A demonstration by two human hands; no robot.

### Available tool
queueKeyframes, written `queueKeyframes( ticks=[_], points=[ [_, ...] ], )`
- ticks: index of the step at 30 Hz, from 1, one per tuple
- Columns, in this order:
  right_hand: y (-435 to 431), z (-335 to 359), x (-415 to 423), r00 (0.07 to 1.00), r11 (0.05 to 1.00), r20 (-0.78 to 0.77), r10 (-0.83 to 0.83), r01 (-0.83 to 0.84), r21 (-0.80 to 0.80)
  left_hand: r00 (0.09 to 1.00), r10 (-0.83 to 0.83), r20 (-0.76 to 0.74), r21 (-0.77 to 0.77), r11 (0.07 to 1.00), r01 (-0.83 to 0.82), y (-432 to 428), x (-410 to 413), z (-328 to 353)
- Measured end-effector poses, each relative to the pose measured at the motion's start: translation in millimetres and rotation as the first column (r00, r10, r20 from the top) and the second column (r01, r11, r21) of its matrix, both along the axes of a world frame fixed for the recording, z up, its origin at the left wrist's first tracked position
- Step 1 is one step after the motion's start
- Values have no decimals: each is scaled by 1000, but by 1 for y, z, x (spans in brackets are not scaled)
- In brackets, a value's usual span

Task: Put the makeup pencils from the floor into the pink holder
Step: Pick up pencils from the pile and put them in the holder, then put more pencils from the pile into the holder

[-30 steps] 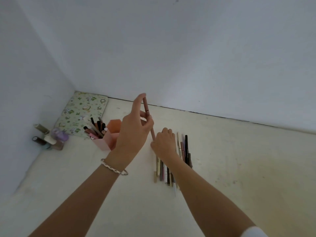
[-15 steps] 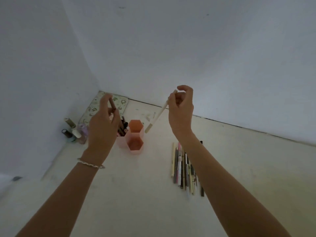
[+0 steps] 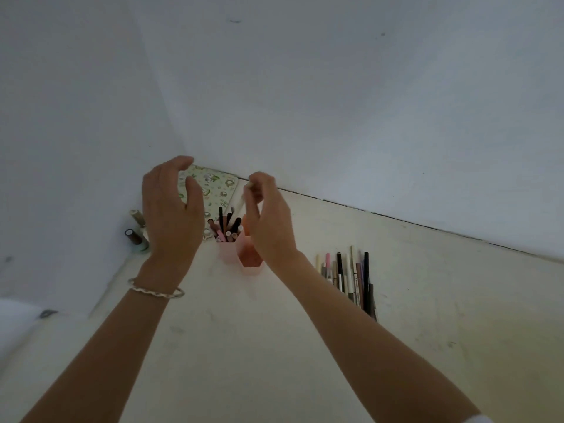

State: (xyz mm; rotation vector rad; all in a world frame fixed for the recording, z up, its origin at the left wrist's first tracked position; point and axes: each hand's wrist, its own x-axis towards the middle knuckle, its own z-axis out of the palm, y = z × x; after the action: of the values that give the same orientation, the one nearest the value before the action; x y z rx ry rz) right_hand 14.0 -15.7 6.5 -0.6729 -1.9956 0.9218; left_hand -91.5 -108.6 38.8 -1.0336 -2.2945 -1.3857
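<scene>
The pink holder point(image 3: 228, 253) stands on the floor near the room's corner, with several pencils upright in its left cell. My right hand point(image 3: 268, 221) hovers just above it, pinching a cream pencil point(image 3: 244, 198) near its top end; the pencil points down toward the holder, its lower part hidden behind my fingers. My left hand point(image 3: 172, 209) is to the left of the holder, fingers spread and curved, holding nothing. A row of several makeup pencils point(image 3: 351, 274) lies on the floor to the right of my right forearm.
A green patterned pouch point(image 3: 213, 186) lies in the corner behind the holder. Small bottles point(image 3: 137, 235) stand against the left wall. White walls close in on the left and back. A white cloth point(image 3: 18, 319) shows at the left edge.
My left hand has let go of the brown pencil and opened. My right hand has brought the cream pencil left and down, over the holder. The view has shifted left.
</scene>
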Motion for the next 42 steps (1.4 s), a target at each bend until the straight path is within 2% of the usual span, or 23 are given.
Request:
queueKeyframes(
  ticks=[3, 5, 7, 8, 10, 12, 14, 17, 23, 27, 28, 30, 33, 35, 38, 42],
  points=[
    [-5, -20, 2, 976, 973, 199, 83, -122, 194, 996, -33, 87, 61, 998, 28, 11, 15, 1],
    [0, -24, 12, 985, 968, 171, 26, -68, 242, 991, -68, 112, 102, 993, 57, 21, 32, -2],
    [14, -21, 28, 990, 982, 61, -124, 114, 149, 974, -125, 187, 103, 989, 107, 32, 55, -11],
    [26, -19, 41, 977, 975, 20, -211, 209, 82, 956, -159, 246, 58, 987, 149, 41, 71, -20],
    [49, -15, 63, 946, 945, 2, -326, 325, -42, 913, -194, 359, -168, 949, 268, 55, 101, -45],
    [67, -13, 85, 921, 913, 21, -390, 390, -121, 877, -206, 433, -441, 801, 406, 69, 132, -74],
    [79, -16, 107, 906, 891, 46, -421, 422, -167, 864, -185, 469, -596, 656, 464, 78, 156, -100],
    [86, -24, 133, 898, 876, 99, -428, 439, -199, 852, -126, 508, -669, 565, 483, 89, 179, -123],
    [88, -44, 161, 892, 858, 171, -418, 450, -249, 888, -74, 454, -721, 556, 414, 101, 196, -138],
    [90, -54, 163, 891, 862, 255, -375, 436, -259, 837, -22, 546, -695, 546, 468, 106, 186, -137],
    [90, -56, 162, 887, 863, 290, -360, 435, -259, 825, -17, 564, -672, 571, 472, 107, 181, -134],
    [92, -63, 159, 863, 864, 394, -317, 434, -254, 806, -36, 591, -571, 687, 450, 107, 169, -125],
    [93, -75, 149, 751, 879, 625, -214, 427, -213, 839, -106, 533, -369, 864, 343, 108, 144, -98],
    [91, -83, 138, 631, 909, 761, -151, 391, -144, 860, -150, 487, -239, 925, 297, 107, 129, -78],
    [81, -94, 121, 477, 946, 865, -153, 325, -12, 845, -230, 483, -74, 951, 301, 104, 121, -55],
    [69, -106, 106, 453, 959, 880, -144, 283, 11, 833, -276, 479, -15, 946, 323, 96, 123, -45]
  ],
)
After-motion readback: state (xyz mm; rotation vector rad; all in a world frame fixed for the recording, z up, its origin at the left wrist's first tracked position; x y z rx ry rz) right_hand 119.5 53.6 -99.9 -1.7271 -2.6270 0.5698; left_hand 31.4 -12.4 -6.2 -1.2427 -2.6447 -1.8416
